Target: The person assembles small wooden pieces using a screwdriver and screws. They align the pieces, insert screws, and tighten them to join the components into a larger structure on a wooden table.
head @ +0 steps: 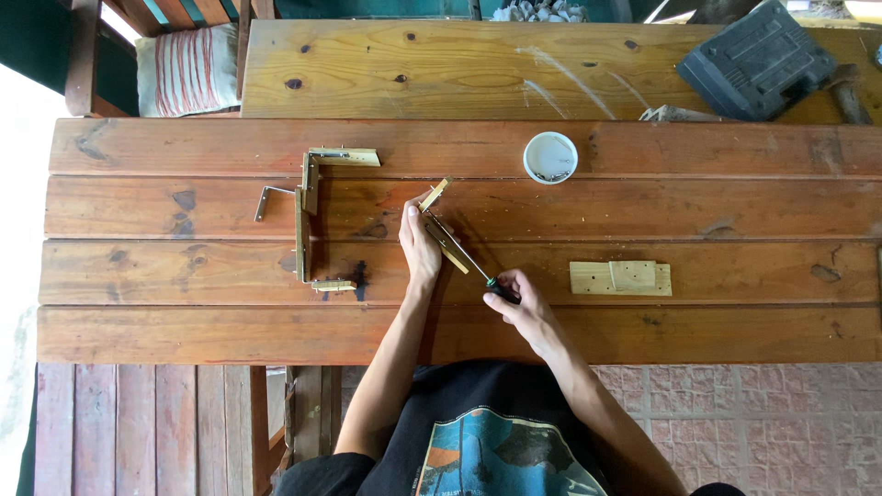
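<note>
Wooden planks everywhere from the head camera, a long slatted table (643,207) seen straight down. Left hand (419,246) flat and pressing, fingers closed over the near end of a small wood piece (439,220) lying slantwise on the middle plank. Right hand (522,308) wrapped tight round the dark handle of a screwdriver (478,273), shaft angled up and left toward the piece, tip hidden beside the left fingers. Cannot tell whether the tip sits in a screw head.

Off to the left, well apart: a bigger wooden frame (306,216) with metal brackets. Up and right, a small white tub (550,157) with what look like screws inside. To the right on the near plank, a pale wood block (620,277) with holes. Far corner, a dark plastic tool case (755,60).

Risks, judged from this: driver held at a low slant, so a tip likely to ride out of the screw and skid. Left fingers right next to the tip, so any slip likely to jab them. Small piece pinned by hand only, no clamp in sight, so a hard twist apt to spin it on the plank. Thin strip too, so a crooked screw might split it.
</note>
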